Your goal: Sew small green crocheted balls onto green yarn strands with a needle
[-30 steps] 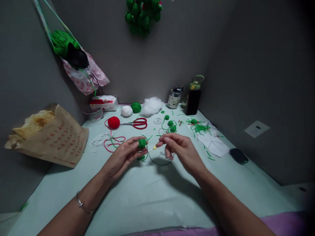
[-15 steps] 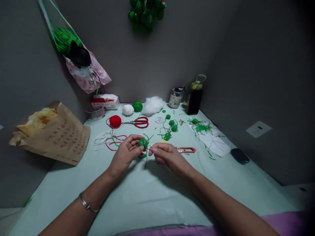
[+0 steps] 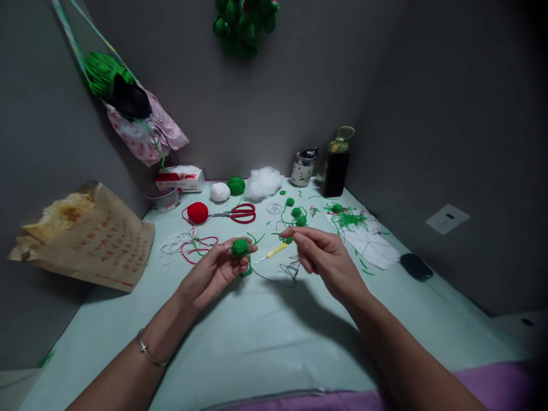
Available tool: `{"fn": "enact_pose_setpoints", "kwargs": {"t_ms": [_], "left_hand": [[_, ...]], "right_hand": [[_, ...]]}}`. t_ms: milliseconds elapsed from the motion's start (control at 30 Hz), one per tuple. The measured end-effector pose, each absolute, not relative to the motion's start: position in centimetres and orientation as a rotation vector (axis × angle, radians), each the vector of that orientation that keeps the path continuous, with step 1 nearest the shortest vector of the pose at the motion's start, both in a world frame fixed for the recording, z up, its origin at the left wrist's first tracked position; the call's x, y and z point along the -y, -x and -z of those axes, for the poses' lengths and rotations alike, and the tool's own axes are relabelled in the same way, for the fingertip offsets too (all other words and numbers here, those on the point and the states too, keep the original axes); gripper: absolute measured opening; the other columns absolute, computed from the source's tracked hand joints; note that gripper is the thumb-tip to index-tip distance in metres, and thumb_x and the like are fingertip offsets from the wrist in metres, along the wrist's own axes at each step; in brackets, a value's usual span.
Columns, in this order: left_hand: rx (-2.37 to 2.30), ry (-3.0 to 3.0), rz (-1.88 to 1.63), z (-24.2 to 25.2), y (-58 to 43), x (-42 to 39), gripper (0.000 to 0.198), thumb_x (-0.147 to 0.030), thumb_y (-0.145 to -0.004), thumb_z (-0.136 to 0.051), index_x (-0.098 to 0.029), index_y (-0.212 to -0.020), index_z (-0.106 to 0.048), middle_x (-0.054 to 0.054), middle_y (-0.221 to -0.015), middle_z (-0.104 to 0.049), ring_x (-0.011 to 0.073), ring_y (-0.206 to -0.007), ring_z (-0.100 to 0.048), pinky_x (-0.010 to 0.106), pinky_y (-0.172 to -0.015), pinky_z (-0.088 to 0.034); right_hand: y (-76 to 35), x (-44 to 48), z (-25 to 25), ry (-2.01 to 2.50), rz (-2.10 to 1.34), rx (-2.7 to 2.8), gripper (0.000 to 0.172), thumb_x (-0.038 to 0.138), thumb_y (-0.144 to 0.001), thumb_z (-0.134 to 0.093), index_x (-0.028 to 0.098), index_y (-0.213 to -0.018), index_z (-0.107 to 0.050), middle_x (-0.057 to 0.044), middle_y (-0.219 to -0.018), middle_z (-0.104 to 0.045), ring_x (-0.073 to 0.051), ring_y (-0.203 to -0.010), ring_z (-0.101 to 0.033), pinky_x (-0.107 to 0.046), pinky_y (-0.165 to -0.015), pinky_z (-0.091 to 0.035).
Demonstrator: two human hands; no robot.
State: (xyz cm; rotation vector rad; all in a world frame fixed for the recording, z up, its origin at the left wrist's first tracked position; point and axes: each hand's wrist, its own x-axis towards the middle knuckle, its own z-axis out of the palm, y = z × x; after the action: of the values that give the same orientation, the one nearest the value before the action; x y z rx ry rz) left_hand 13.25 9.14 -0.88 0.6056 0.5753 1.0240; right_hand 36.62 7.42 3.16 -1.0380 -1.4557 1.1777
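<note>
My left hand (image 3: 212, 269) is closed around a small green crocheted ball (image 3: 240, 246), held just above the pale table (image 3: 257, 342). My right hand (image 3: 327, 258) hovers to the right of it, thumb and forefinger pinched together on something too fine to make out. A dark thread (image 3: 278, 278) trails from the ball across the table below my right hand. Between my hands a yellow-handled crochet hook (image 3: 274, 251) lies on the table.
Farther back lie red scissors (image 3: 244, 213), a red yarn ball (image 3: 197, 212), white and green yarn balls, stuffing (image 3: 263, 182), a jar (image 3: 303, 168) and a dark bottle (image 3: 336, 168). A paper bag (image 3: 94, 242) lies left. Green scraps (image 3: 349, 220) and a black object (image 3: 414, 266) lie right.
My right hand has drawn away from the green ball, up and to the right, still pinched. It now covers the orange snips. The left hand stays on the ball.
</note>
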Motion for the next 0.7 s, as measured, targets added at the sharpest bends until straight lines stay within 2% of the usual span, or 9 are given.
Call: {"fn": "enact_pose_setpoints", "kwargs": {"t_ms": [67,233,300,433,533,700], "left_hand": [[-0.567,-0.592,-1.022,0.8,-13.3,-9.1,0.021,-0.017,-0.090,-0.058,-0.007,-0.100,-0.073,0.014,-0.103,-0.073,0.0125,-0.073,-0.064,0.023,-0.070,-0.057],[-0.628,-0.724,-0.996,0.4,-13.8,-8.3,0.017,-0.020,-0.090,-0.062,-0.013,-0.103,-0.070,0.009,-0.104,-0.070,0.0141,-0.080,-0.064,0.025,-0.076,-0.056],[-0.686,-0.827,-0.974,0.3,-14.1,-7.8,0.018,-0.022,-0.089,-0.065,-0.016,-0.106,-0.068,0.006,-0.101,-0.069,0.0139,-0.081,-0.064,0.025,-0.079,-0.055],[-0.788,-1.098,-0.983,0.6,-14.5,-7.4,0.025,-0.029,-0.086,-0.071,-0.020,-0.108,-0.065,0.003,-0.100,-0.066,0.0149,-0.084,-0.063,0.027,-0.082,-0.051],[-0.854,-1.230,-1.023,1.1,-14.5,-7.6,0.029,-0.029,-0.082,-0.075,-0.022,-0.108,-0.064,0.004,-0.104,-0.064,0.0166,-0.092,-0.061,0.028,-0.083,-0.049],[-0.868,-1.244,-1.040,1.0,-14.2,-7.7,0.036,-0.024,-0.076,-0.079,-0.025,-0.109,-0.066,0.005,-0.105,-0.063,0.0194,-0.093,-0.059,0.031,-0.080,-0.049]], "right_hand": [[-36.7,-7.7,-2.9,1.032,-1.177,1.438,0.031,0.043,-0.098,-0.055,0.017,-0.104,-0.070,0.007,-0.048,-0.042,-0.006,-0.046,-0.034,-0.021,-0.048,-0.027],[-35.3,-8.2,-1.2,0.942,-1.407,1.293,0.027,0.044,-0.093,-0.059,0.017,-0.096,-0.060,0.001,-0.067,-0.065,-0.006,-0.047,-0.048,-0.019,-0.046,-0.034],[-34.4,-8.3,-0.4,0.947,-1.492,1.244,0.031,0.047,-0.089,-0.063,0.016,-0.091,-0.060,-0.002,-0.074,-0.068,-0.007,-0.047,-0.052,-0.019,-0.045,-0.037],[-33.1,-8.6,0.9,0.976,-1.666,1.215,0.037,0.051,-0.082,-0.068,0.017,-0.090,-0.059,0.001,-0.062,-0.063,-0.009,-0.046,-0.057,-0.019,-0.043,-0.039],[-33.4,-8.8,0.8,0.986,-1.706,1.234,0.036,0.051,-0.082,-0.069,0.017,-0.090,-0.059,0.002,-0.062,-0.062,-0.009,-0.048,-0.058,-0.018,-0.044,-0.039],[-35.0,-9.1,-0.4,0.977,-1.672,1.231,0.032,0.044,-0.081,-0.073,0.014,-0.087,-0.065,0.005,-0.058,-0.051,-0.004,-0.048,-0.042,-0.016,-0.047,-0.030]]}}
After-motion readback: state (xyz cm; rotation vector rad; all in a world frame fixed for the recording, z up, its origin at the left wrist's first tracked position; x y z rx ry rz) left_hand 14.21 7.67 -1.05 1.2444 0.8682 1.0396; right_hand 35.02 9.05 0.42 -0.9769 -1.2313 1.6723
